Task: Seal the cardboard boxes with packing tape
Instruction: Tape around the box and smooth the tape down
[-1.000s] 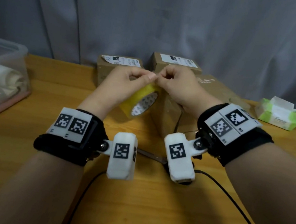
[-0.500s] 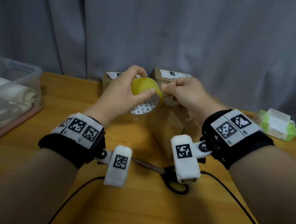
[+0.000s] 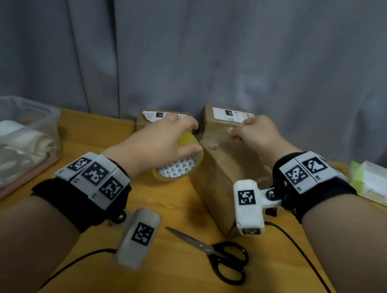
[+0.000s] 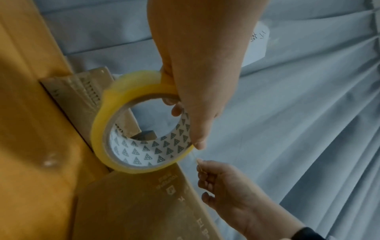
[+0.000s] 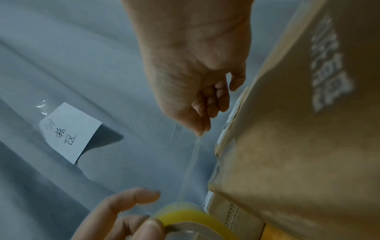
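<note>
The left hand (image 3: 161,142) grips a yellowish roll of packing tape (image 3: 180,166), fingers curled over its rim and one reaching into the patterned core, holding it above the wooden counter (image 3: 170,278) just left of the nearest cardboard box (image 3: 223,175). The right hand (image 3: 258,135) is closed in a pinch on the free end of the tape strip (image 5: 193,159), which stretches clear and thin from the roll to its fingertips over the far end of that box. Two smaller labelled cardboard boxes (image 3: 225,117) stand behind, against a grey curtain (image 3: 200,49). Black-handled scissors (image 3: 217,255) lie on the counter in front of the nearest box. A clear plastic bin (image 3: 16,137) sits at the left, a green-and-white tissue pack (image 3: 376,187) at the right.
</note>
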`<act>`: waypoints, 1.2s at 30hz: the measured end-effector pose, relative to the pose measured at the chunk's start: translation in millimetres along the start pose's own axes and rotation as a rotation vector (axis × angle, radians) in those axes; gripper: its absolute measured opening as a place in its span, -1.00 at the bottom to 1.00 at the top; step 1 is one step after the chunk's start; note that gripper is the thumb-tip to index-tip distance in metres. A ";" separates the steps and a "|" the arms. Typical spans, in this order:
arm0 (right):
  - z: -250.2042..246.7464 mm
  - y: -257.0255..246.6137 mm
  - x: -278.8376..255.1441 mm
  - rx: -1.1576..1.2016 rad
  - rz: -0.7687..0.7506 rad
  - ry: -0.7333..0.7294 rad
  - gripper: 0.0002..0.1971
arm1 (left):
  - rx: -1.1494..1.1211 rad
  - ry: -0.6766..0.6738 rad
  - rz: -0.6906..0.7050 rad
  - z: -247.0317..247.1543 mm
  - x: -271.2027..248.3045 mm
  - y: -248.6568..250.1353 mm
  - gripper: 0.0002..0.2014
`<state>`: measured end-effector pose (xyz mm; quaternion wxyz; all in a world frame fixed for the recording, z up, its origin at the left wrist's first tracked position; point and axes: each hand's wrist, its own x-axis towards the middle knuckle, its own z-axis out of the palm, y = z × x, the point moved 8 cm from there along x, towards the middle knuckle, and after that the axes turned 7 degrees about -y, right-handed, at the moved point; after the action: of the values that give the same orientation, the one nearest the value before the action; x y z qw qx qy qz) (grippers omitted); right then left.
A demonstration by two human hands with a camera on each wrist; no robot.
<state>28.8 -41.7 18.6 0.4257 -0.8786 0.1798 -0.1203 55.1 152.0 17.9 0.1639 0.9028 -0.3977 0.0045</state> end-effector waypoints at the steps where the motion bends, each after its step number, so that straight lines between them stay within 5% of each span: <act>1: 0.7 2.8 1.2 0.000 0.011 0.003 -0.79 | -0.008 0.003 0.009 -0.5 0.9 1.3 -0.51; 12: 3.7 24.3 4.8 -0.138 0.018 0.038 -0.70 | -0.007 -0.151 0.010 15.0 18.0 4.0 -0.57; 36: 6.1 21.7 3.0 -0.461 0.061 0.054 -0.64 | -0.041 -0.200 -0.020 16.4 34.8 2.7 -0.65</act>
<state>29.1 -51.2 -2.1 0.2122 -0.9433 0.2401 -0.0867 74.9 120.5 8.0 0.1417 0.8992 -0.4028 -0.0953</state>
